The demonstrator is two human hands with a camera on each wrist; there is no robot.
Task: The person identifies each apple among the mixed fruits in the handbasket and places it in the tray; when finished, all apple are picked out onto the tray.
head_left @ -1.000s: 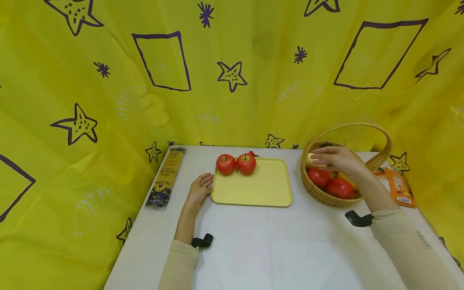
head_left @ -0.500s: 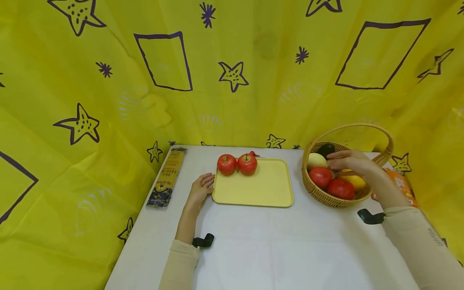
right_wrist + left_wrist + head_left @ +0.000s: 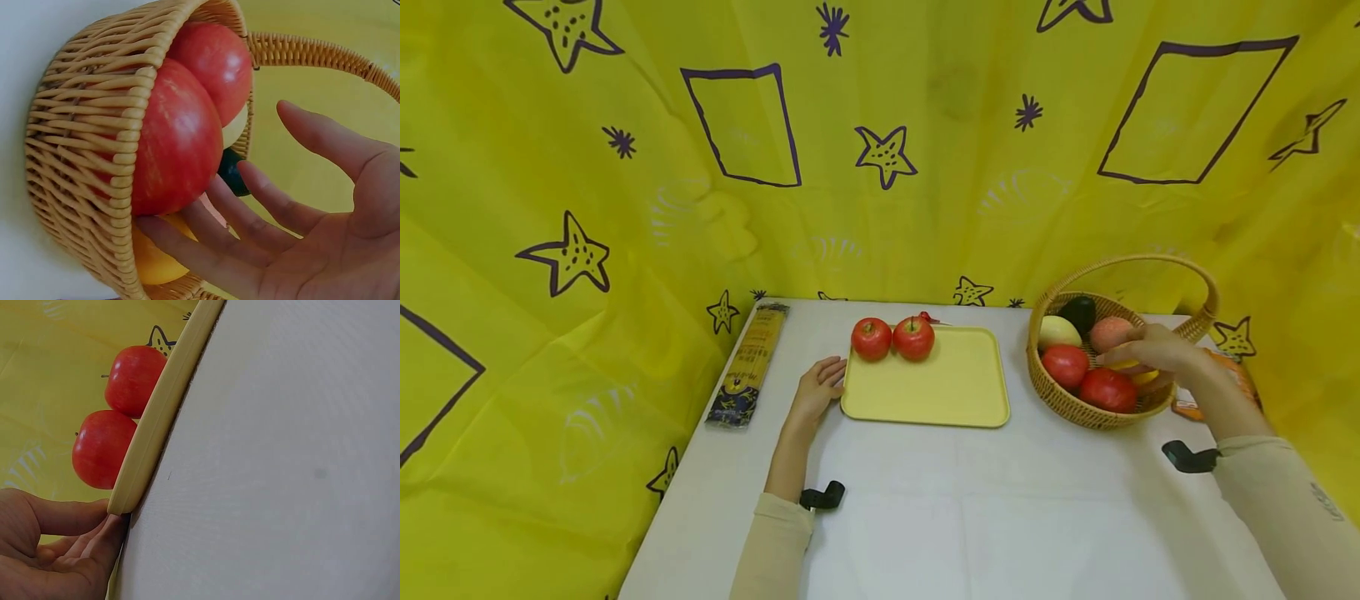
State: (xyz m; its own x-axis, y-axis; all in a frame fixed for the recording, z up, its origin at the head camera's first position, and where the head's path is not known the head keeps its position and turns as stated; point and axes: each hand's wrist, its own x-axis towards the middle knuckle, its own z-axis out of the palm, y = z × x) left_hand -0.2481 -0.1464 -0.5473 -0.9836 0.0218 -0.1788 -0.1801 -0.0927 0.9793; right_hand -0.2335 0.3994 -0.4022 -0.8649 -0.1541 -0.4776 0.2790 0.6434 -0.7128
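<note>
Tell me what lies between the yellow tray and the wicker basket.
Only bare white tabletop: the head view shows nothing between the yellow tray and the wicker basket.

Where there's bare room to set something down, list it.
Free: the yellow tray in front of its red apples; the white tabletop before the tray and between it and the wicker basket. Crowded: that basket, with produce and the right hand.

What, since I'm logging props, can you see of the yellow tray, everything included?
The yellow tray is pale and rectangular, with rounded corners, a raised rim and a smooth, plastic-looking surface. It lies flat on the white table. Two red apples rest side by side toward its far left corner, and the left hand touches its left edge.
</note>
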